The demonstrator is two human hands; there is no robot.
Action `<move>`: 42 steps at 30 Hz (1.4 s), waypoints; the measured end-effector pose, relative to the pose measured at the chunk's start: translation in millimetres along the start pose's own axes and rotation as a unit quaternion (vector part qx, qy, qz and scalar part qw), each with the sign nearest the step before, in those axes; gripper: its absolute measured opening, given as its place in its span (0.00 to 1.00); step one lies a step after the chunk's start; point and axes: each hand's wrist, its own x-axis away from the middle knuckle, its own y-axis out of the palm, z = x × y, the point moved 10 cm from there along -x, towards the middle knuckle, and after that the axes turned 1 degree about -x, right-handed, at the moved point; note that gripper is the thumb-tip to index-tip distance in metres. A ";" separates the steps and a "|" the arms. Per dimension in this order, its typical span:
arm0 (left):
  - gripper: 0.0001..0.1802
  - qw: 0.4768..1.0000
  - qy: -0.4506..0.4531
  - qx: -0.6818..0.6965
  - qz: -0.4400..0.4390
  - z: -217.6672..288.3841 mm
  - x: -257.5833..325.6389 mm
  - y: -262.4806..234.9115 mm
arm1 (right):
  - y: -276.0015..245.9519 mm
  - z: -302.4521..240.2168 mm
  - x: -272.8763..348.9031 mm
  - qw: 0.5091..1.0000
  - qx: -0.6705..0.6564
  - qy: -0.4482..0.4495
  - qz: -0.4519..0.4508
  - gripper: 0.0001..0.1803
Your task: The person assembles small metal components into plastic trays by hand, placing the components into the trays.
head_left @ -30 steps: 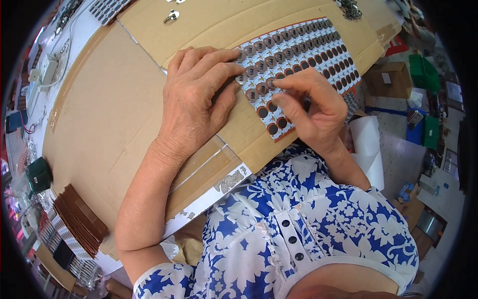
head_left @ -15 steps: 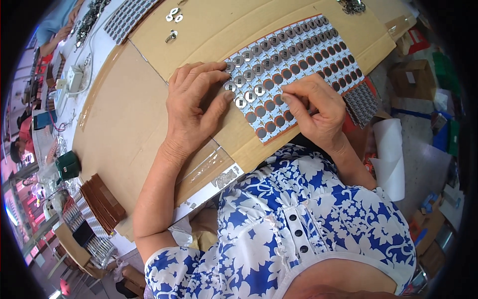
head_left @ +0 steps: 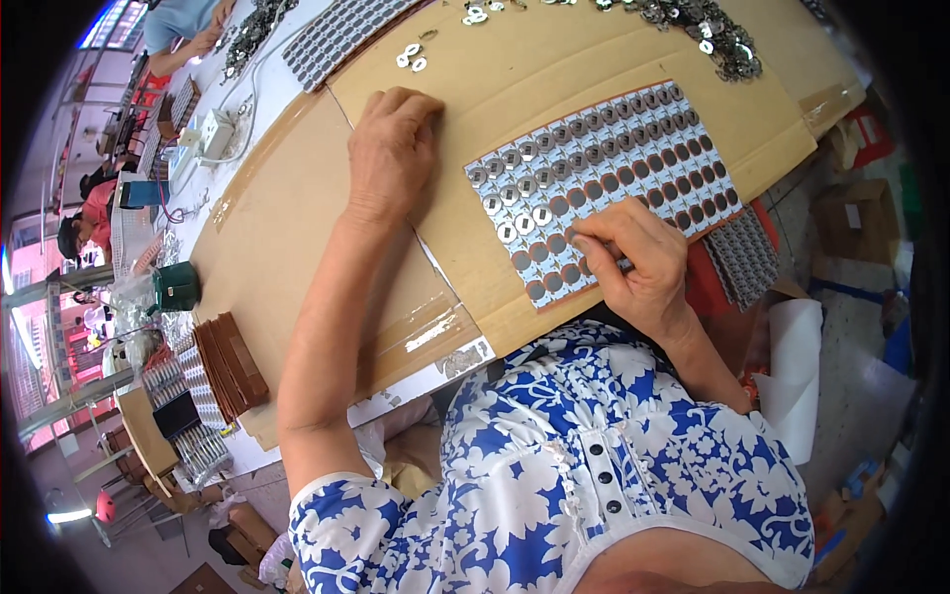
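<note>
A white rectangular panel with rows of round dark discs lies slanted on the cardboard. Several discs at its far and left parts bear shiny metal pieces. My right hand is over the panel's near part, thumb and forefinger pinched together just right of the metal-topped discs; anything between the fingertips is too small to make out. Left of the panel, apart from it, my left hand rests low over the cardboard. Its fingers are curled together, and the hand hides what may be in them.
Loose metal pieces lie beyond my left hand, with a bigger heap at the far right. Another disc panel lies far left. Stacked panels sit right of my right hand. A person works at far left.
My left hand has left the panel's left edge and moved away to the left, its fingers now curled. My right hand stays pinched over the panel. The whole view has shifted.
</note>
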 end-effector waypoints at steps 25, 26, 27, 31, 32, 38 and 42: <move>0.52 0.304 -0.401 0.862 -0.061 115.9 87.2 3.6 | 9.1 -46.4 -18.2 0.997 -0.016 -0.068 0.033 0.15; 0.52 0.304 -0.402 0.862 -0.061 120.5 90.7 4.8 | 12.0 -52.8 -16.3 0.994 0.001 -0.106 0.016 0.15; 0.52 0.317 -0.406 0.855 -0.061 125.6 94.0 4.9 | 10.9 -53.2 -12.9 0.994 0.024 -0.108 0.009 0.15; 0.33 0.433 -0.401 0.801 -0.098 146.8 113.4 6.1 | -0.9 -41.1 -0.8 0.997 -0.058 -0.049 -0.035 0.11; 0.26 0.534 -0.407 0.732 -0.114 146.4 120.7 5.7 | -5.7 -44.8 2.5 0.997 -0.058 -0.048 -0.033 0.11; 0.12 0.696 -0.369 0.615 -0.038 142.6 133.6 -5.8 | 17.5 -10.1 43.0 0.866 -0.404 0.292 -0.038 0.07; 0.09 0.605 -0.405 0.684 -0.044 134.6 136.5 8.6 | 22.9 -5.8 39.5 0.827 -0.452 0.332 -0.023 0.08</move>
